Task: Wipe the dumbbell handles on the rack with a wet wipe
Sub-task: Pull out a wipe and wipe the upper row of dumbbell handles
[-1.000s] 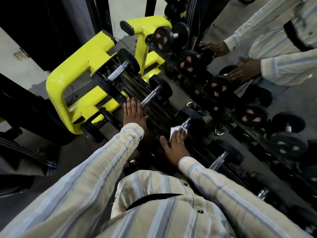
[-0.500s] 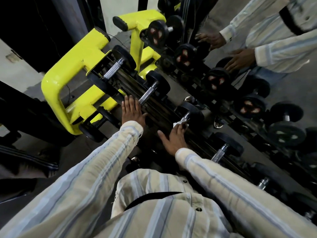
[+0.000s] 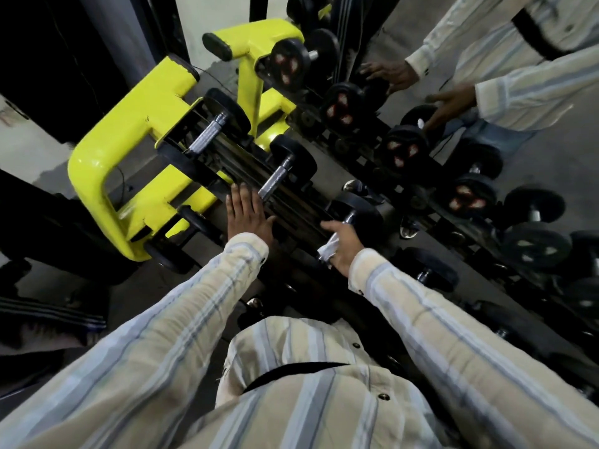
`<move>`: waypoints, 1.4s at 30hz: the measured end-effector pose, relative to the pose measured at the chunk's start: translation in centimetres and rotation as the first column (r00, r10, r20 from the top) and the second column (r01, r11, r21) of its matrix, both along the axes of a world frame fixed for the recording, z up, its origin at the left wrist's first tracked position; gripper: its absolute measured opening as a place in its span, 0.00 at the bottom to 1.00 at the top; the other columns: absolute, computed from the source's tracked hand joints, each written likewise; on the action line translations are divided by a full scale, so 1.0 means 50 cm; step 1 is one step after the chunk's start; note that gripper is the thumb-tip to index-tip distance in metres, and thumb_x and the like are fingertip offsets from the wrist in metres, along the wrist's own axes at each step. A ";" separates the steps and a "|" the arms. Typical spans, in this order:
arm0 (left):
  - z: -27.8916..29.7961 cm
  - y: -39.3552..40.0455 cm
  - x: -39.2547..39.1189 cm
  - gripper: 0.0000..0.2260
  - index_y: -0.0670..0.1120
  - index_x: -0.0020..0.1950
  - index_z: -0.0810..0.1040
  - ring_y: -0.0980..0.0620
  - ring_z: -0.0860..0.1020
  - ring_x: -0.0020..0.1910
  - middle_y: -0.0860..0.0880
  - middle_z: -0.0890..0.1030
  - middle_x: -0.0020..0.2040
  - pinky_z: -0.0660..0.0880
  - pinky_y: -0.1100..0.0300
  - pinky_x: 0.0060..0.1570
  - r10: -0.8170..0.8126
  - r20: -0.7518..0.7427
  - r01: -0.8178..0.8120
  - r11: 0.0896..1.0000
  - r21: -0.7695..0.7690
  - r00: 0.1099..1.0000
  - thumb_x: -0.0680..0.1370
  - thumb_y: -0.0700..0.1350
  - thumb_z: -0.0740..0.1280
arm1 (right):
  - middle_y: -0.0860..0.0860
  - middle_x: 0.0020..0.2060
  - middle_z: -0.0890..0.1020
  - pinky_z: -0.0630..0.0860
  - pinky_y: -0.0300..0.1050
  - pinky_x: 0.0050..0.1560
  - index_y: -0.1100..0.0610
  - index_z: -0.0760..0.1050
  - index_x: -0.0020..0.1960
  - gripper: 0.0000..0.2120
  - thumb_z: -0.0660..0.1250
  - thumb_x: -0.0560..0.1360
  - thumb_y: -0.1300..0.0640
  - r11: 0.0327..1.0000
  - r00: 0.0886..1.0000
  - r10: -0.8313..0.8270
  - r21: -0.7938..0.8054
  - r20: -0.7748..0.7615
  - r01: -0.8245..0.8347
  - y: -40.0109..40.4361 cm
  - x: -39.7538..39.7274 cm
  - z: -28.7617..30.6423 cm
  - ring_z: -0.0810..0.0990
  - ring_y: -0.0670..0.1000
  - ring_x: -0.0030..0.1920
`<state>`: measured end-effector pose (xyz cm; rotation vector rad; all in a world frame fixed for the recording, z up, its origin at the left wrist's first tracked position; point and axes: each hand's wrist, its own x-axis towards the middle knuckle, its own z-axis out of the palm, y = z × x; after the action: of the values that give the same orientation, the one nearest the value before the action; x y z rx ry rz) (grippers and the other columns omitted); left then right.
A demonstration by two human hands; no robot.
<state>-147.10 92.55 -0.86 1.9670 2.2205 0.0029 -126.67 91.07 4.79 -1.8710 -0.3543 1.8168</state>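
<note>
The right hand (image 3: 345,244) curls around a dumbbell handle (image 3: 349,218), with a white wipe (image 3: 328,249) bunched between the palm and the metal. The fingers wrap the near end of the bar; the thumb points away toward the rack. Only a short stub of bright handle shows past the fingers, running into a black weight head just beyond.

A second ago this hand lay flatter, higher up the bar, with the wipe under the fingertips. It has since slid down toward the near end and closed round the bar, so the wipe now trails out beside the wrist. This suggests one full stroke along this handle is nearly complete.

To the left of the grip, the left hand (image 3: 248,215) rests flat on the rack (image 3: 301,202), fingers straight, holding nothing. It has stayed there throughout, apparently as a brace.

Just beyond the left fingertips lies a second knurled handle (image 3: 274,184), bare. Further left and away is a third handle (image 3: 207,134), beside the yellow frame (image 3: 107,147). Neither has a wipe on it now; they look like remaining work, though whether they are already clean cannot be told.

Well beyond the grip, a mirror (image 3: 453,92) reflects the same sleeves and dumbbells.
</note>
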 end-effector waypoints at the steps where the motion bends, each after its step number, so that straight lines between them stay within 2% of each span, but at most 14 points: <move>1: 0.001 0.000 0.000 0.36 0.36 0.81 0.55 0.34 0.45 0.81 0.34 0.51 0.81 0.42 0.39 0.80 0.000 -0.004 0.000 1.000 -0.007 1.000 0.82 0.58 0.60 | 0.60 0.46 0.79 0.78 0.53 0.59 0.64 0.79 0.56 0.27 0.76 0.65 0.47 0.991 0.990 -0.135 0.012 -0.041 0.136 0.009 0.010 0.004 0.79 0.59 0.48; 4: 0.004 -0.001 0.000 0.36 0.36 0.81 0.54 0.34 0.45 0.81 0.34 0.50 0.81 0.43 0.39 0.80 0.000 -0.018 0.000 1.000 -0.017 1.000 0.83 0.59 0.59 | 0.57 0.54 0.75 0.72 0.51 0.69 0.64 0.71 0.70 0.26 0.68 0.76 0.51 0.931 0.925 -0.354 0.038 -0.138 0.362 0.001 0.024 0.003 0.76 0.57 0.56; 7: 0.005 -0.001 0.001 0.36 0.37 0.81 0.53 0.34 0.45 0.81 0.35 0.50 0.82 0.42 0.40 0.80 -0.001 -0.027 0.001 1.000 -0.018 1.000 0.83 0.59 0.58 | 0.59 0.53 0.77 0.81 0.47 0.50 0.64 0.70 0.69 0.25 0.67 0.77 0.52 0.953 0.945 -0.304 -0.042 -0.120 0.301 -0.018 0.013 0.019 0.80 0.56 0.52; 11: 0.007 0.000 0.001 0.35 0.37 0.81 0.53 0.35 0.43 0.81 0.35 0.49 0.82 0.42 0.40 0.80 0.002 -0.015 -0.002 0.999 -0.036 1.000 0.83 0.59 0.58 | 0.55 0.45 0.76 0.81 0.43 0.42 0.60 0.75 0.58 0.14 0.68 0.73 0.60 0.897 0.900 -0.435 0.073 -0.042 0.437 0.006 0.030 0.014 0.80 0.50 0.43; 15: 0.027 0.002 0.010 0.34 0.39 0.81 0.56 0.37 0.42 0.82 0.37 0.48 0.82 0.42 0.38 0.79 0.044 0.003 -0.044 0.994 -0.095 0.999 0.83 0.59 0.59 | 0.59 0.46 0.83 0.79 0.42 0.32 0.64 0.78 0.55 0.14 0.69 0.70 0.68 0.974 0.965 -0.228 0.029 0.130 0.226 -0.024 0.046 -0.034 0.81 0.50 0.29; 18: 0.055 -0.006 0.043 0.29 0.41 0.75 0.67 0.37 0.50 0.81 0.38 0.60 0.79 0.38 0.35 0.78 0.050 0.068 -0.047 0.998 -0.042 0.996 0.79 0.55 0.65 | 0.60 0.48 0.83 0.82 0.52 0.45 0.62 0.80 0.48 0.08 0.73 0.71 0.70 0.994 0.950 -0.103 0.008 0.296 0.105 -0.059 0.070 -0.037 0.83 0.56 0.40; 21: 0.060 -0.044 0.106 0.17 0.44 0.59 0.78 0.39 0.74 0.66 0.42 0.79 0.60 0.53 0.34 0.77 -0.258 0.202 0.228 0.960 0.162 0.945 0.78 0.54 0.62 | 0.58 0.43 0.81 0.79 0.55 0.49 0.60 0.78 0.40 0.09 0.70 0.74 0.73 0.981 0.928 -0.192 0.064 0.321 0.181 -0.081 0.111 -0.031 0.80 0.56 0.39; 24: 0.051 -0.108 0.194 0.14 0.46 0.43 0.79 0.41 0.80 0.43 0.44 0.81 0.40 0.73 0.44 0.62 -0.657 0.251 0.574 0.748 0.333 0.711 0.78 0.53 0.61 | 0.61 0.46 0.82 0.79 0.55 0.51 0.63 0.83 0.43 0.07 0.70 0.71 0.73 0.953 0.891 -0.295 0.177 0.344 0.247 -0.093 0.154 -0.031 0.80 0.56 0.41; 25: 0.050 -0.128 0.225 0.13 0.46 0.43 0.81 0.41 0.81 0.43 0.44 0.83 0.41 0.74 0.48 0.59 -0.744 0.217 0.701 0.668 0.252 0.632 0.79 0.53 0.63 | 0.60 0.47 0.82 0.79 0.55 0.53 0.65 0.84 0.48 0.09 0.70 0.70 0.73 0.937 0.877 -0.338 0.212 0.342 0.278 -0.097 0.172 -0.031 0.81 0.57 0.42; 27: 0.053 -0.159 0.281 0.14 0.43 0.55 0.81 0.40 0.80 0.54 0.42 0.83 0.53 0.69 0.50 0.61 -0.824 0.115 0.829 0.538 -0.153 0.555 0.79 0.51 0.64 | 0.58 0.48 0.84 0.80 0.54 0.56 0.64 0.84 0.54 0.14 0.71 0.70 0.72 0.915 0.850 -0.393 0.235 0.350 0.327 -0.106 0.206 -0.026 0.83 0.58 0.46; 30: 0.045 -0.167 0.344 0.17 0.40 0.70 0.72 0.39 0.74 0.67 0.41 0.77 0.67 0.66 0.44 0.67 -0.874 -0.151 0.723 0.469 -0.507 0.461 0.85 0.45 0.56 | 0.57 0.48 0.85 0.80 0.50 0.56 0.62 0.83 0.56 0.15 0.72 0.71 0.70 0.901 0.822 -0.423 0.272 0.382 0.337 -0.127 0.242 -0.012 0.83 0.57 0.48; 32: 0.045 -0.160 0.366 0.18 0.42 0.72 0.72 0.36 0.73 0.67 0.41 0.76 0.69 0.68 0.36 0.64 -0.900 -0.271 0.682 0.436 -0.587 0.342 0.86 0.44 0.51 | 0.57 0.46 0.84 0.81 0.48 0.52 0.62 0.83 0.56 0.14 0.72 0.71 0.69 0.888 0.815 -0.446 0.300 0.371 0.349 -0.145 0.256 -0.007 0.84 0.57 0.47; 35: 0.036 -0.148 0.385 0.18 0.42 0.69 0.75 0.33 0.73 0.63 0.40 0.77 0.66 0.70 0.35 0.58 -0.900 -0.335 0.654 0.434 -0.619 0.280 0.85 0.40 0.51 | 0.56 0.44 0.84 0.79 0.46 0.49 0.63 0.83 0.57 0.14 0.71 0.72 0.70 0.889 0.830 -0.433 0.316 0.352 0.330 -0.174 0.266 -0.003 0.82 0.56 0.45; 42: 0.031 -0.140 0.392 0.20 0.42 0.76 0.70 0.28 0.66 0.72 0.34 0.70 0.73 0.57 0.22 0.67 -0.834 -0.456 0.612 0.542 -0.576 0.310 0.87 0.45 0.50 | 0.61 0.49 0.84 0.78 0.58 0.59 0.65 0.82 0.55 0.11 0.70 0.73 0.70 0.865 0.868 -0.460 0.314 0.185 0.392 -0.200 0.273 -0.001 0.83 0.60 0.50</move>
<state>-127.51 85.54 0.69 2.8778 1.1007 -1.3381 -113.03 81.06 4.75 -1.8147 -0.2295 1.1738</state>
